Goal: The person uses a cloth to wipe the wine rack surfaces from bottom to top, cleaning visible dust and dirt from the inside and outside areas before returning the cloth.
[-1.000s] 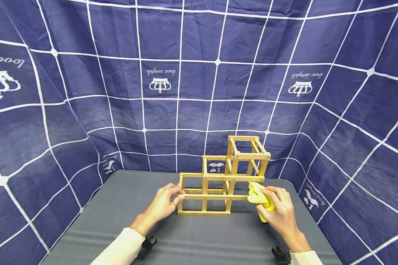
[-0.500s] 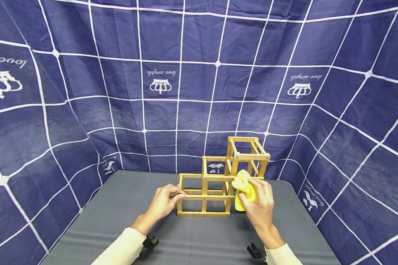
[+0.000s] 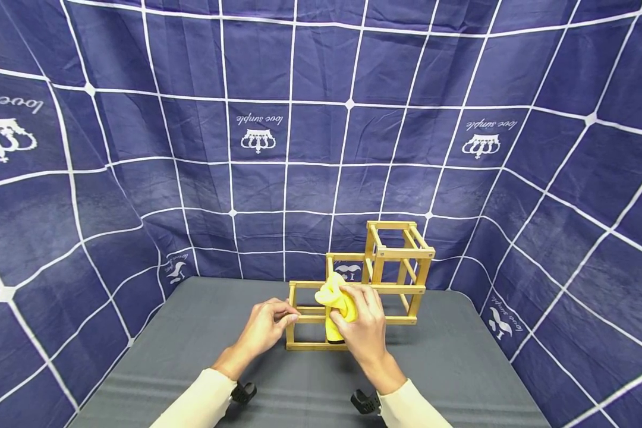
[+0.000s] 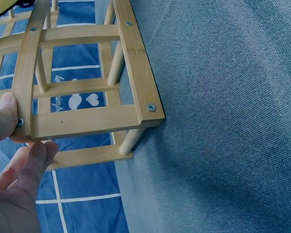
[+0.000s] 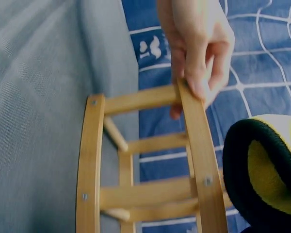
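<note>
A stepped wooden rack point(image 3: 403, 254) of slats and dowels stands on the table, lowest at its left end. With thumb and fingers, my left hand point(image 3: 270, 324) pinches the top corner of that low end; the left wrist view shows the thumb over the screwed slat point(image 4: 85, 121) and fingers beneath. My right hand point(image 3: 365, 327) holds a bunched yellow cloth point(image 3: 334, 297) at the middle of the rack's front. The cloth hides part of an upright and the long front rail. Its dark edging point(image 5: 235, 165) shows in the right wrist view, where the right hand's fingers are out of sight.
A grey cloth-covered table point(image 3: 182, 351) lies under the rack. Dark blue fabric point(image 3: 321, 137) with white grid lines hangs behind and on both sides, close to the rack's back. A black strap point(image 3: 365, 402) sits at my right wrist, another black strap point(image 3: 243, 392) at the left.
My right hand has moved left along the rack's front with the yellow cloth, from the right end to the middle. The left hand and the rack have stayed in place.
</note>
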Tool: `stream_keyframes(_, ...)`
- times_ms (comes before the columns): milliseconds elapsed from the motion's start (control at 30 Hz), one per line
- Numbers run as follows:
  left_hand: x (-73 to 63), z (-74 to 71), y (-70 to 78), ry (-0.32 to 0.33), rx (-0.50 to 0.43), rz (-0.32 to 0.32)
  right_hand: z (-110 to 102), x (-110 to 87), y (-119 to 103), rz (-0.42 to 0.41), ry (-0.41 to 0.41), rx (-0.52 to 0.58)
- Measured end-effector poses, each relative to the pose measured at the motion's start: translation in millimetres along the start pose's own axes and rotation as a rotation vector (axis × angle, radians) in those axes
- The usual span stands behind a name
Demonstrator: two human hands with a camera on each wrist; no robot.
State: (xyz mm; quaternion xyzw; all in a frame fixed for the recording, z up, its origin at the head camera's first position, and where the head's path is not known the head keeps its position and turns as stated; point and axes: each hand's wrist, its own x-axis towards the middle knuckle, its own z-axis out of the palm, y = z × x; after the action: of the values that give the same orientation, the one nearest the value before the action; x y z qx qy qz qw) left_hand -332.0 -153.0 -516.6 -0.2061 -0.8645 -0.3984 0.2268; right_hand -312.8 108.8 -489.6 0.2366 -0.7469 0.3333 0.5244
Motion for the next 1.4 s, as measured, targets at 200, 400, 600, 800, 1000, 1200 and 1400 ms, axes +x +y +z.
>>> stream_keyframes(200, -2.0, 0.4, 4.2, 0.004, 0.003, -0.011, 6, 0.8, -5, -0.018, -0.010, -0.002)
stream_keyframes(400, -3.0, 2.7, 6.0, 0.056, 0.011, 0.046, -9, 3.4, 6, -0.015, -0.015, -0.049)
stream_keyframes(600, -3.5, 6.0, 7.1, 0.022, 0.016, 0.033, -41, -0.9, 29, 0.038, 0.018, -0.112)
stream_keyframes(800, -4.6, 7.1, 6.3, 0.029, 0.040, 0.001, -75, -1.9, 58, 0.036, 0.037, -0.160)
stream_keyframes(1000, -4.6, 8.0, 5.4, 0.051, 0.046, 0.007, -112, -2.7, 92, 0.069, 0.116, -0.207)
stream_keyframes(1200, -3.1, 7.6, 4.9, 0.059, 0.035, 0.004, -132, -2.7, 111, 0.095, 0.156, -0.205)
stream_keyframes(1400, -2.9, 6.3, 5.5, 0.051, 0.011, -0.013, -132, -3.1, 109, 0.111, 0.156, -0.185)
